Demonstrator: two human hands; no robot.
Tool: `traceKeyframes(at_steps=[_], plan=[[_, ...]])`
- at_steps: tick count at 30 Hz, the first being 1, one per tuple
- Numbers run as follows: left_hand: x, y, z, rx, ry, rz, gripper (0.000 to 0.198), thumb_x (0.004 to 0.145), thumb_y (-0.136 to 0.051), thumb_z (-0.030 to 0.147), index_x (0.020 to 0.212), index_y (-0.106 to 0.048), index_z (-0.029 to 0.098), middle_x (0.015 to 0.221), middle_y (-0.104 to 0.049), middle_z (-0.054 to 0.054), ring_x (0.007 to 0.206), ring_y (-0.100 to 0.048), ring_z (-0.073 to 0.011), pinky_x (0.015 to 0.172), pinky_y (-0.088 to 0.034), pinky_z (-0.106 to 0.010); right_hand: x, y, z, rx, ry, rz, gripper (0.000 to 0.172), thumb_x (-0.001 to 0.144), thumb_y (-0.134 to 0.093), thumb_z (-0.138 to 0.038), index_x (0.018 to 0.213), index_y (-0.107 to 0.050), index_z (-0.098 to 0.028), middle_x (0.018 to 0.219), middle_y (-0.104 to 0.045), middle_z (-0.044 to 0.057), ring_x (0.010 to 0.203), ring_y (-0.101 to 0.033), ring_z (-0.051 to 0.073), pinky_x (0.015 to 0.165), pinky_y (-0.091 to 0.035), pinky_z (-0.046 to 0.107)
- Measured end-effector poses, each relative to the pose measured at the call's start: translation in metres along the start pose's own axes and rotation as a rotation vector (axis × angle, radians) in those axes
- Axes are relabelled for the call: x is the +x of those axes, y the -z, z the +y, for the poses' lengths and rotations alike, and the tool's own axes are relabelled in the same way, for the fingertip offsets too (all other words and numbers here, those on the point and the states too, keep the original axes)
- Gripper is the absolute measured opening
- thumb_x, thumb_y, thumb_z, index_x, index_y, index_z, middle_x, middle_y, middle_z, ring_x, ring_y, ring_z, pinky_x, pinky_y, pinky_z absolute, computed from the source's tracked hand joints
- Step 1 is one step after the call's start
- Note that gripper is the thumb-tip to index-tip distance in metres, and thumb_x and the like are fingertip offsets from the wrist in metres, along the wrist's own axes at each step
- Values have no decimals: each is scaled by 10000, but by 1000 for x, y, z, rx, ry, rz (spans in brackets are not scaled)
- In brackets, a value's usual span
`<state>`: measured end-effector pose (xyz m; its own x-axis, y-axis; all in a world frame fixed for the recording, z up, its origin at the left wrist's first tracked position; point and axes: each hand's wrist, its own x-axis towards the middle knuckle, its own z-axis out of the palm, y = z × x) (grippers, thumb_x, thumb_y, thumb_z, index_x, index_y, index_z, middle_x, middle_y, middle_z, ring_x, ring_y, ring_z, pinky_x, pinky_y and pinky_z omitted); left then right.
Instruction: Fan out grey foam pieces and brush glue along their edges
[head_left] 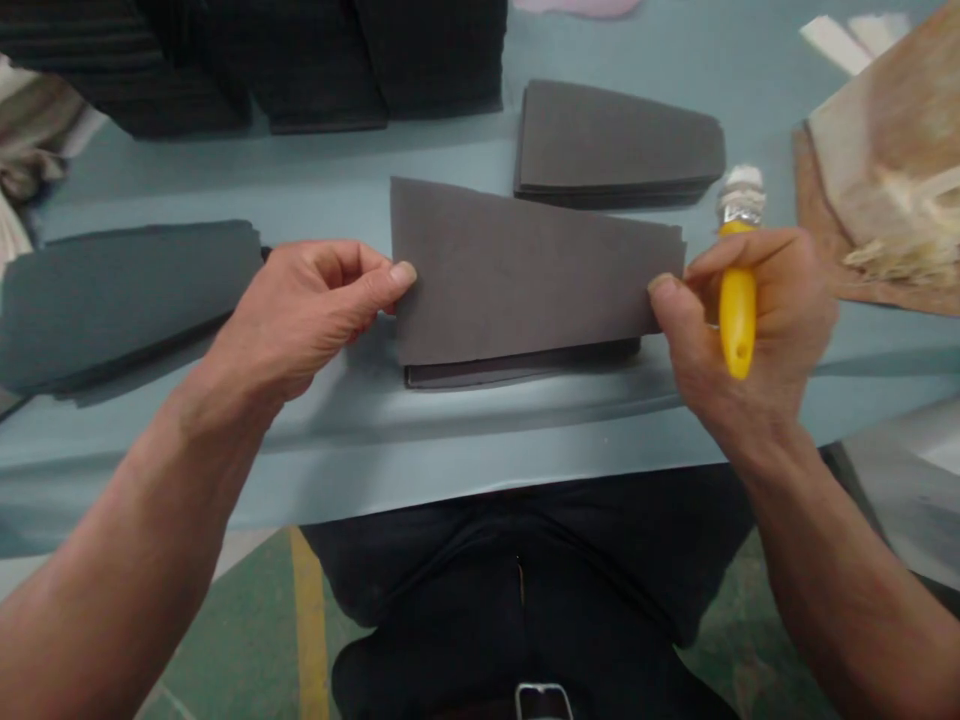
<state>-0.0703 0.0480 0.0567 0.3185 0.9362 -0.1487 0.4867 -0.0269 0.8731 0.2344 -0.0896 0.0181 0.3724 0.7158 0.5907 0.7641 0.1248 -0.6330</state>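
Between my two hands is a flat grey tapered sheet (532,275), its wide end on the left. My left hand (322,300) pinches that wide end with the thumb on top. At the narrow end, my right hand (750,330) grips the sheet between thumb and fingers. The same hand also carries a paintbrush with a yellow handle (739,320), its whitish bristles pointing away from me. Directly below the held sheet lie more dark pieces (517,370), mostly covered by it.
Behind the held sheet sits a stack of similar grey pieces (619,140). To the left is a dark blue-green stack (127,300). Tall dark stacks (435,60) stand at the back. A brown board (817,220) with pale residue lies right, on the blue-covered table (322,480).
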Motion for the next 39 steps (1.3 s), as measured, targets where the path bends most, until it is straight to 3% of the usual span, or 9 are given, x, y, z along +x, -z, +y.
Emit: traceKeyframes(at_steps=[8,14,26,34,39], plan=[[-4,-10,-3,-41,80,-87,317,799,-797,419,617,-653,204,544,-511,42,525,-406,-71,505,-264,-224,-13,-5,12,-86,34,19,239,819,-776,-327,945,-593,-237,778,-578,-59,619,-561,104,637,-456,301],[-6,-7,-2,-37,103,-106,329,846,-798,371,614,-641,199,539,-502,38,519,-385,-72,498,-239,-242,-14,-4,12,-117,100,17,223,890,-757,-374,948,-589,-239,807,-588,-50,631,-578,107,653,-495,301],[-7,-7,0,15,122,-95,338,851,-786,399,622,-646,195,525,-482,53,523,-381,-64,501,-246,-224,-13,-6,14,-113,140,25,179,898,-752,-329,948,-610,-231,802,-604,-55,650,-601,97,635,-506,262],[-5,-5,-6,39,94,-103,371,818,-782,485,646,-652,183,553,-525,38,558,-444,-66,506,-262,-190,-16,-6,17,-114,86,20,214,925,-728,-408,963,-608,-235,822,-604,-55,662,-582,99,657,-514,288],[-5,-6,-4,70,114,-93,379,791,-774,518,650,-661,184,525,-519,54,511,-409,-54,480,-245,-181,-16,-6,16,-88,59,18,198,903,-745,-358,971,-605,-235,811,-590,-61,655,-576,98,656,-495,295]])
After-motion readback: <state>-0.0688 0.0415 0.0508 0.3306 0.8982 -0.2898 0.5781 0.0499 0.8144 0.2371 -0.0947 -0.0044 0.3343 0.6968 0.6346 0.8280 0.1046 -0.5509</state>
